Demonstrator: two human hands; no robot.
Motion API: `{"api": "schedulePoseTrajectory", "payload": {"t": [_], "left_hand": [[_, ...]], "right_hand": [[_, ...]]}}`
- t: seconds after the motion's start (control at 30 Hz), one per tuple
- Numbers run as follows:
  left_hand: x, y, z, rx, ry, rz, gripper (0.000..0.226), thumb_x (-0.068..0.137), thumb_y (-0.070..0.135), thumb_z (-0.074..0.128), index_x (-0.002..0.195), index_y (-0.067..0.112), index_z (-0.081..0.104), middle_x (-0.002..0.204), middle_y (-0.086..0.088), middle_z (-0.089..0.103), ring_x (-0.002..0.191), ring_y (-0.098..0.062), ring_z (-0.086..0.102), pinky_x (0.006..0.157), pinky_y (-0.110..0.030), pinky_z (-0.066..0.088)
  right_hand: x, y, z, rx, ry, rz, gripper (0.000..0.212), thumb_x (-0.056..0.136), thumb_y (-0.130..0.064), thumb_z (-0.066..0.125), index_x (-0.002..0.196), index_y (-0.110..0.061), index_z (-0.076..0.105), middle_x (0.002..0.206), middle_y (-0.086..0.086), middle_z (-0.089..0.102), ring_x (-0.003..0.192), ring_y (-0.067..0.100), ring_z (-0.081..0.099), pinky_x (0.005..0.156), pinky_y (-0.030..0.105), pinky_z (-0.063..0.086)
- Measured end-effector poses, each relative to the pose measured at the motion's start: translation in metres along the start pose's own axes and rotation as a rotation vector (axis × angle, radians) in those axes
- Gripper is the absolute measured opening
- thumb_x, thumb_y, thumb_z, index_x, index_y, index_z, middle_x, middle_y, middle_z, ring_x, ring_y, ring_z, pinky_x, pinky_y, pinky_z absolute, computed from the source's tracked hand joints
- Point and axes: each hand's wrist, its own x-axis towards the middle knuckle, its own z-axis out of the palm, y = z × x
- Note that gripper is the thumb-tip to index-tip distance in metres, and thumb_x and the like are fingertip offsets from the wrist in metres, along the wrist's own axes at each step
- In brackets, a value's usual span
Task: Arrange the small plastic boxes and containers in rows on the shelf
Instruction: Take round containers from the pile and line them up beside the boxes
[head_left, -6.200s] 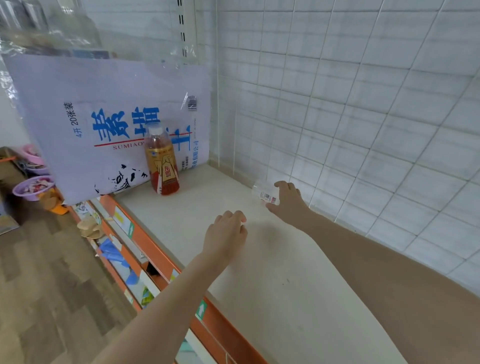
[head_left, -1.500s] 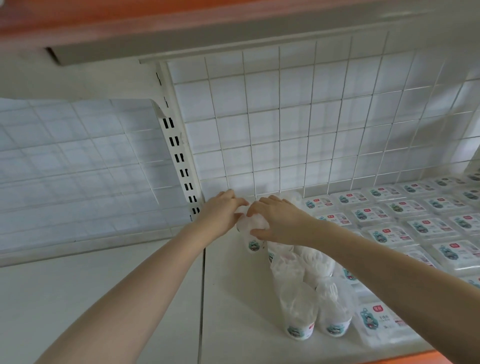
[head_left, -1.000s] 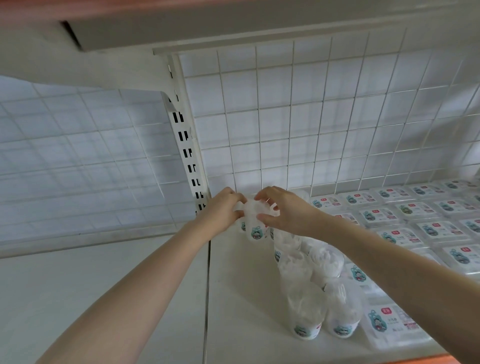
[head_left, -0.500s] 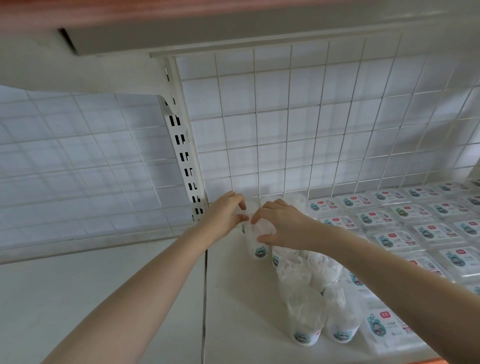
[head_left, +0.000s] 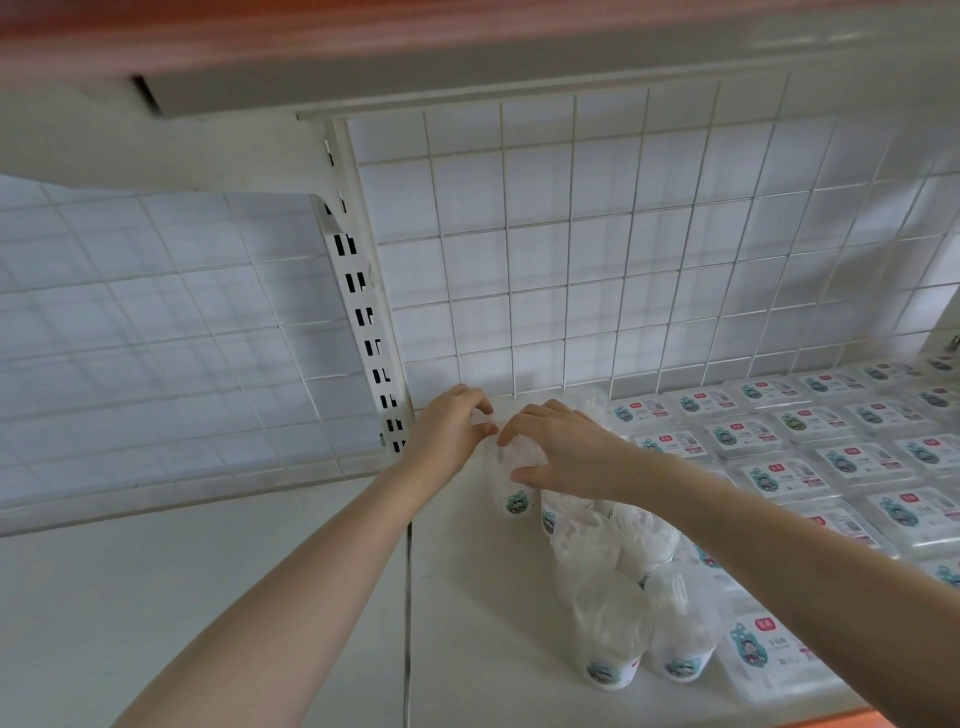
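Observation:
Both hands meet on one clear plastic cup-shaped container (head_left: 511, 493) at the back left of the white shelf (head_left: 467, 623). My left hand (head_left: 449, 434) pinches its top from the left; my right hand (head_left: 558, 452) cups it from the right. More of these clear containers (head_left: 608, 644) stand in two short lines running toward the front edge. Flat clear boxes (head_left: 779, 473) with cartoon labels lie in neat rows to the right.
A white wire grid (head_left: 597, 249) backs the shelf, and a slotted upright post (head_left: 371, 338) stands just left of my hands. Another shelf board (head_left: 415, 52) hangs overhead. The left shelf section (head_left: 182, 597) is bare white. An orange strip edges the front (head_left: 831, 719).
Since one second ago the container has come down slightly onto the shelf between my hands, which stay on it. Six seconds ago I was at a different shelf with a bottle.

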Motion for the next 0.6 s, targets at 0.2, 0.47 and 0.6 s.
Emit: {"api": "schedulePoseTrajectory", "payload": {"t": [0.2,0.47,0.6], "left_hand": [[-0.007,0.001,-0.01,-0.014,0.03,-0.037,0.022,0.088,0.028,0.063,0.108,0.02,0.065,0.101,0.007,0.057,0.085,-0.009,0.055,0.071,-0.025,0.043],[-0.046,0.007,-0.007,-0.036,0.034,0.112,0.033,0.083,0.042,0.064,0.108,0.02,0.063,0.1,0.013,0.051,0.086,-0.006,0.053,0.076,-0.026,0.047],[-0.049,0.009,0.004,0.028,-0.076,0.096,0.04,0.08,0.036,0.07,0.115,0.021,0.057,0.114,0.008,0.046,0.094,-0.012,0.052,0.082,-0.03,0.048]], "right_hand": [[0.002,-0.001,-0.002,-0.056,-0.012,0.02,0.04,0.087,-0.042,0.058,0.124,-0.028,0.051,0.128,-0.01,0.048,0.117,0.013,0.037,0.1,0.034,0.032],[-0.013,0.012,-0.029,0.062,0.167,0.1,0.027,0.096,-0.033,0.049,0.119,-0.022,0.055,0.123,-0.003,0.054,0.111,0.013,0.049,0.092,0.029,0.041],[-0.025,0.02,-0.032,0.045,0.179,0.148,0.024,0.097,-0.031,0.046,0.117,-0.023,0.056,0.12,-0.005,0.055,0.106,0.012,0.051,0.083,0.026,0.041]]}}
